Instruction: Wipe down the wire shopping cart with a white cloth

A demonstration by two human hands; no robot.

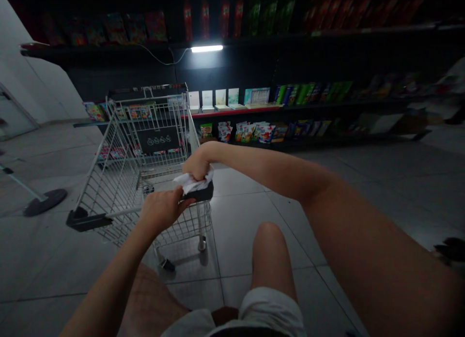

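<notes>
A metal shopping cart (pixel 119 182) stands in front of me, with dark plastic corners on its handle (pixel 123 212). My left hand (pixel 162 208) is closed around the handle near its right end, thumb toward me. On the dark right-hand corner piece (pixel 203 193) lies a crumpled white wipe (pixel 192 183); whether it is paper or cloth I cannot tell. My right hand (pixel 198 162) bends down over that corner and presses the wipe against it, its fingers partly hidden in the folds. The basket's inside shows wire mesh and a dark panel (pixel 156 139).
Shelves with bottles (pixel 225 15), boxed goods (pixel 257 96) and snack bags (pixel 254 132) run behind the cart. A lit tube lamp (pixel 207 49) hangs under one shelf. At left a post stands on a round base (pixel 45 202). My knee (pixel 271 250) is close below.
</notes>
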